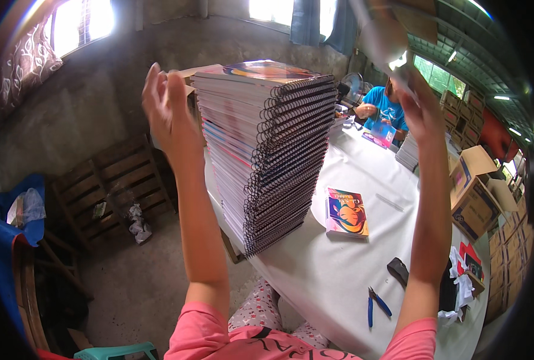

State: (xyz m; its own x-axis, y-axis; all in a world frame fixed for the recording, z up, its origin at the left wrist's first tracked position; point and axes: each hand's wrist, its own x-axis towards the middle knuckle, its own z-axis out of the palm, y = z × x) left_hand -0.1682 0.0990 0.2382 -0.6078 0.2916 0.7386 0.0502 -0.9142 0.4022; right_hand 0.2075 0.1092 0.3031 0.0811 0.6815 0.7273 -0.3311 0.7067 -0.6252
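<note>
A tall stack of spiral-bound notebooks (291,150) stands on the white-covered table (291,276), its dark wire bindings facing right. My left hand (174,117) is raised beside the stack's upper left edge, fingers stretched upward and holding nothing. High on the right, my right hand (422,108) is closed on a pale, blurred, partly see-through thing (382,39) that reaches up past the picture's edge; its kind cannot be made out. Below, between my arms, lies a small pile of books with an orange and purple cover (346,213).
Blue-handled cutters (378,307) and a dark strap (398,271) lie near my right forearm. Across the table sits a person in a blue shirt (385,108), handling a booklet. Cardboard boxes (476,201) stand at right. A wooden pallet (114,186) leans on the wall at left.
</note>
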